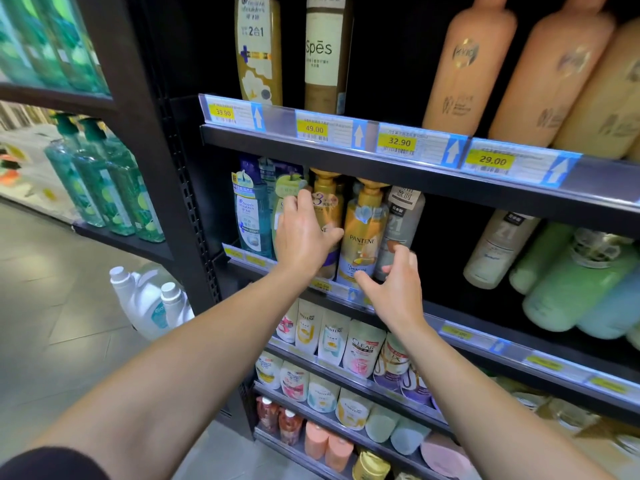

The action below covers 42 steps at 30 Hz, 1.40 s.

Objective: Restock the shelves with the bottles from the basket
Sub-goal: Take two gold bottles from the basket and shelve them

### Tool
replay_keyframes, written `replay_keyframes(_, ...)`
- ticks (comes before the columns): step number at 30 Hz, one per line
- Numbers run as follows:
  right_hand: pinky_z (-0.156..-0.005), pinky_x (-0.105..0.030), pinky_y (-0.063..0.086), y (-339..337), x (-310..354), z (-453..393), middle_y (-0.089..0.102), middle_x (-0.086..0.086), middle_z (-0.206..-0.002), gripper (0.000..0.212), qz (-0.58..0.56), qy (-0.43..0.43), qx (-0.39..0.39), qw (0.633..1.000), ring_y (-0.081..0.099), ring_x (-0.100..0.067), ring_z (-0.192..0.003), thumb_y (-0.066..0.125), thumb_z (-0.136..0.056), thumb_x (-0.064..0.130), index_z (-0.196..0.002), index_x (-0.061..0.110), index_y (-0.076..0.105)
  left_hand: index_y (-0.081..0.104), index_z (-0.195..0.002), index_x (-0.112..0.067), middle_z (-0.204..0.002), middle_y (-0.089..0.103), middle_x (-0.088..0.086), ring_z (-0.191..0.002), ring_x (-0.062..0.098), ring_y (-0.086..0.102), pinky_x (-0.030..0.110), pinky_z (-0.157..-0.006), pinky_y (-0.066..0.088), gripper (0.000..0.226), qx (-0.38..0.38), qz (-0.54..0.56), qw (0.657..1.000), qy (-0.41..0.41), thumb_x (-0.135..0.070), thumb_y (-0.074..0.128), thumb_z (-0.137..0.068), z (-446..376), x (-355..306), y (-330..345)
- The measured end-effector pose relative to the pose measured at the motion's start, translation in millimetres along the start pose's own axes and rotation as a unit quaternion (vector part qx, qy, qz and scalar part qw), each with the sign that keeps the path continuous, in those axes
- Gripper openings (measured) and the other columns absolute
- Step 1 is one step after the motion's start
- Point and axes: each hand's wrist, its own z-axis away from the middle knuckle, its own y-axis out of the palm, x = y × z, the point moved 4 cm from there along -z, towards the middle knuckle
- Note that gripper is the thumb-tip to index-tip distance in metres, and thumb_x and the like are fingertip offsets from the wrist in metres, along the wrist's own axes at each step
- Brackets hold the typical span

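Midway, we judge: gold bottle (327, 216) stands upright on the middle shelf (450, 327), long axis vertical, pump up, label outward. Our left hand (304, 237) grips it; right hand (394, 282) hovers released beside its twin (363, 233). Basket unseen, so remaining stock unknown.

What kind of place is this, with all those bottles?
Most likely a shop's hair-care aisle. Yellow price tags run along the shelf edge, and rows of shampoo bottles fill the shelves, where the left hand is reaching.
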Motion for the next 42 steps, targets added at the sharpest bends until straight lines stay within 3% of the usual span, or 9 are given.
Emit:
replay_keyframes(5,-0.080,-0.035,0.051,4,3,-2,0.046,-0.003,-0.121,0.070,-0.003,-0.006,-0.011,1.000,0.054,-0.016,-0.101,0.077,-0.077,0.041,-0.131,0.012,0.043,0.041,-0.131,-0.010,-0.119,0.049,0.014,-0.103,0.037,0.053,0.040,-0.074,0.041,0.066,0.001,-0.007,1.000,-0.010,-0.034,0.075,-0.079,4,1,1)
replay_keyframes(12,-0.072,-0.026,0.043,9,5,-4,0.045,0.000,-0.115,0.065,-0.011,-0.003,-0.010,1.000,0.051,-0.007,-0.087,0.078,-0.077,0.040,-0.126,0.015,0.044,0.042,-0.131,-0.013,-0.120,0.051,0.011,-0.102,0.033,0.055,0.036,-0.074,0.040,0.066,0.020,0.032,0.999,-0.034,-0.032,0.076,-0.078,-1,4,1)
replay_keyframes(18,-0.071,-0.028,0.044,5,6,-6,0.045,-0.002,-0.110,0.057,-0.005,0.018,-0.007,1.000,0.053,-0.011,-0.087,0.079,-0.076,0.041,-0.113,0.014,0.045,0.038,-0.139,-0.012,-0.123,0.058,0.010,-0.107,0.029,0.055,0.036,-0.081,0.045,0.072,0.025,0.078,0.996,-0.038,-0.029,0.073,-0.079,-2,9,0)
replay_keyframes(22,-0.071,-0.030,0.046,2,4,-4,0.046,-0.005,-0.110,0.057,0.000,0.036,-0.002,0.999,0.054,-0.015,-0.088,0.079,-0.078,0.041,-0.112,0.011,0.045,0.043,-0.133,-0.013,-0.114,0.063,0.007,-0.100,0.027,0.058,0.033,-0.078,0.045,0.061,0.022,0.090,0.995,-0.044,-0.025,0.072,-0.081,-1,11,0)
replay_keyframes(28,-0.072,-0.032,0.048,1,5,2,0.043,-0.003,-0.115,0.060,-0.012,0.039,0.010,0.999,0.053,-0.012,-0.089,0.078,-0.079,0.039,-0.120,0.012,0.043,0.044,-0.137,-0.011,-0.128,0.047,0.008,-0.110,0.025,0.053,0.036,-0.088,0.047,0.063,0.018,0.065,0.997,-0.034,-0.026,0.072,-0.083,-2,10,0)
replay_keyframes(32,-0.075,-0.031,0.046,-1,7,5,0.043,-0.002,-0.122,0.069,-0.014,0.030,0.016,0.999,0.054,-0.013,-0.097,0.079,-0.079,0.038,-0.131,0.014,0.041,0.038,-0.144,-0.012,-0.133,0.049,0.008,-0.119,0.026,0.051,0.038,-0.093,0.045,0.069,0.019,0.056,0.997,-0.039,-0.026,0.072,-0.086,0,11,-1)
replay_keyframes(37,-0.093,-0.033,0.045,-6,12,15,0.040,-0.004,-0.141,0.079,0.014,0.014,0.020,1.000,0.047,-0.019,-0.123,0.077,-0.080,0.040,-0.143,0.015,0.036,0.034,-0.149,-0.019,-0.141,0.050,0.004,-0.127,0.023,0.048,0.040,-0.102,0.043,0.071,0.045,0.052,0.998,0.004,-0.024,0.070,-0.088,15,23,-15)
replay_keyframes(42,-0.090,-0.029,0.041,-8,28,36,0.042,-0.003,-0.137,0.072,0.023,-0.004,0.012,1.000,0.047,-0.020,-0.123,0.076,-0.081,0.032,-0.141,0.015,0.040,0.039,-0.149,-0.018,-0.145,0.050,0.003,-0.133,0.022,0.044,0.035,-0.107,0.036,0.064,0.073,0.032,0.996,0.045,-0.025,0.067,-0.091,32,58,-42)
